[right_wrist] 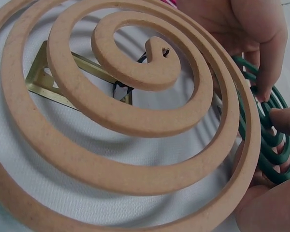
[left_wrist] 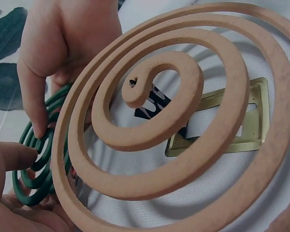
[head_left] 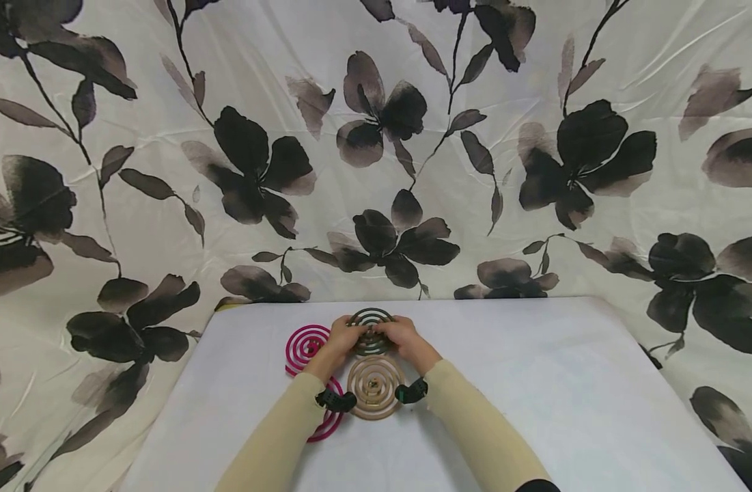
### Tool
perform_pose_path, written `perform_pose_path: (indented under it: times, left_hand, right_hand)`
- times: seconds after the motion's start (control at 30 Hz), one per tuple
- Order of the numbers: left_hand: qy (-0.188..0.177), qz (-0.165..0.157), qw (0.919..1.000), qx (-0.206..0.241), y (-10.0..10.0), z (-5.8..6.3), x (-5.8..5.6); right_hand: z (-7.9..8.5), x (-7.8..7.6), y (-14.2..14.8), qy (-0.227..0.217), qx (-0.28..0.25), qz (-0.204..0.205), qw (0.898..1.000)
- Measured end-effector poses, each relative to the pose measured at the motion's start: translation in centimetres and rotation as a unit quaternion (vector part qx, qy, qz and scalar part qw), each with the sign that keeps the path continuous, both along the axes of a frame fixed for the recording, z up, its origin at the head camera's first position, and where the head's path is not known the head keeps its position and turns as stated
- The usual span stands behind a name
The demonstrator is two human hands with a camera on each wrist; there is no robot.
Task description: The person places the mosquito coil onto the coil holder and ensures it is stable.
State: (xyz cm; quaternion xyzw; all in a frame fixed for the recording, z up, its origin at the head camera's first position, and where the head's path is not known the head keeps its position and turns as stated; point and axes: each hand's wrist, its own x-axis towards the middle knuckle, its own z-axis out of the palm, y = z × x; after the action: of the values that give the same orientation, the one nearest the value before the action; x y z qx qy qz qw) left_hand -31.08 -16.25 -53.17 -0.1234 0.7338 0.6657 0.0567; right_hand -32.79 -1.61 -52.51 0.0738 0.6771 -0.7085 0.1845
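Both hands hold a dark green spiral mosquito coil (head_left: 371, 351) near the table's far edge. My left hand (head_left: 341, 338) grips its left side and my right hand (head_left: 406, 335) its right, thumbs over the top and fingers beneath. In the wrist views, the thumbs press close to the coil's centre. Nearer to me, between the wrists, a tan coil (head_left: 376, 416) sits raised above the cloth. Under it shows a flat brass-coloured metal stand (left_wrist: 261, 116) with a cut-out middle. The green coil's centre is partly hidden by the thumbs.
A magenta coil (head_left: 292, 338) lies left of the left hand. Another magenta coil (head_left: 326, 434) is partly covered by the left forearm. White cloth covers the table (head_left: 535, 383). A floral curtain (head_left: 382, 205) hangs right behind its far edge.
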Motion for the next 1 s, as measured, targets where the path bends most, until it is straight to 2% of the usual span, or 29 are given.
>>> perform_pose_path:
  times: [0.3, 0.63, 1.0]
  left_hand:
    - [-0.012, 0.005, 0.9997, 0.02, 0.0, -0.6, 0.3]
    - [-0.016, 0.013, 0.9997, 0.014, 0.4, -1.7, 0.2]
    - [0.004, 0.029, 0.9993, 0.025, 0.6, -0.8, -0.1]
  right_hand:
    - [-1.1, 0.1, -0.2, -0.009, 0.001, -0.002, 1.0]
    - [-1.5, 0.3, 0.3, -0.003, 0.007, -0.004, 1.0]
    - [-0.9, -0.4, 0.2, 0.0, 0.0, 0.002, 1.0]
